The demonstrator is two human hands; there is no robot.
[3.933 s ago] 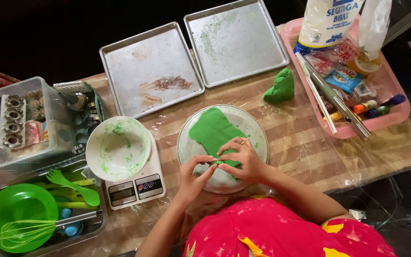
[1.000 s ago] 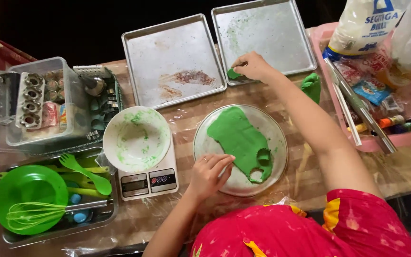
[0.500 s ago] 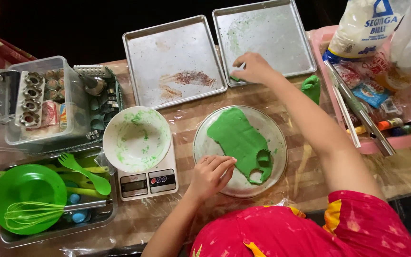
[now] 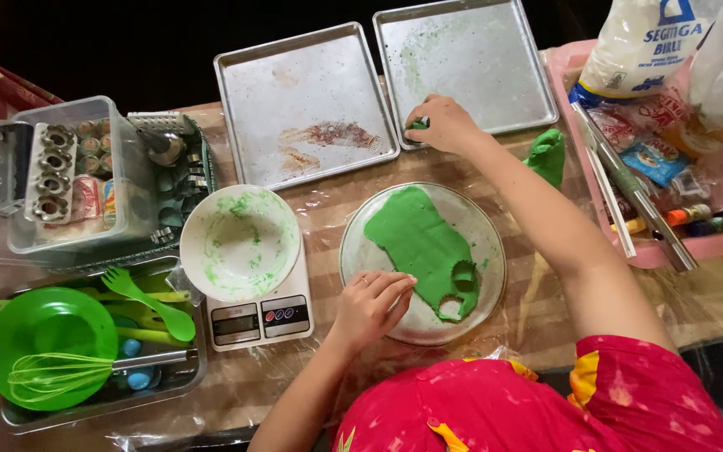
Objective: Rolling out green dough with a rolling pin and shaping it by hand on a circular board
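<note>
Dough piece sits pinched in the right hand at the tray corner, being set down. Left hand, fingers loosely curled, rests on the plate rim beside the dough sheet; releasing cleanly comes next, I judge.

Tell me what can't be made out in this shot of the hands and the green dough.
- Head view: the dough piece at the right tray's corner is mostly covered by the right hand; its shape is unclear.
- The plate rim under the left hand is hidden by the fingers.
- The pink tray and flour bag are cut off by the frame's edges.
</note>
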